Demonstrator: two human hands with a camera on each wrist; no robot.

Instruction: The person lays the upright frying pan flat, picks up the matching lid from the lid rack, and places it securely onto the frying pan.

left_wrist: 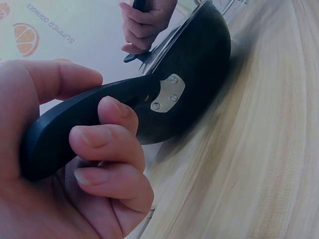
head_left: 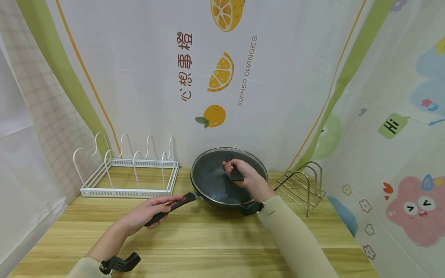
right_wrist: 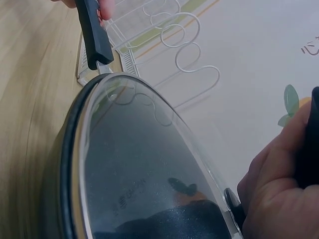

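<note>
A dark wok stands on the wooden table, covered by a glass lid with a metal rim. My left hand grips the wok's long black handle, its fingers curled round from below in the left wrist view. With my right hand I hold the black lid knob at the top of the lid. In the right wrist view the lid's edge lies along the wok's rim. The inside of the wok shows only darkly through the glass.
On the left stands a white wire rack with tall curved dividers. A smaller metal rack is to the right of the wok. Behind the table hangs a white cloth printed with oranges.
</note>
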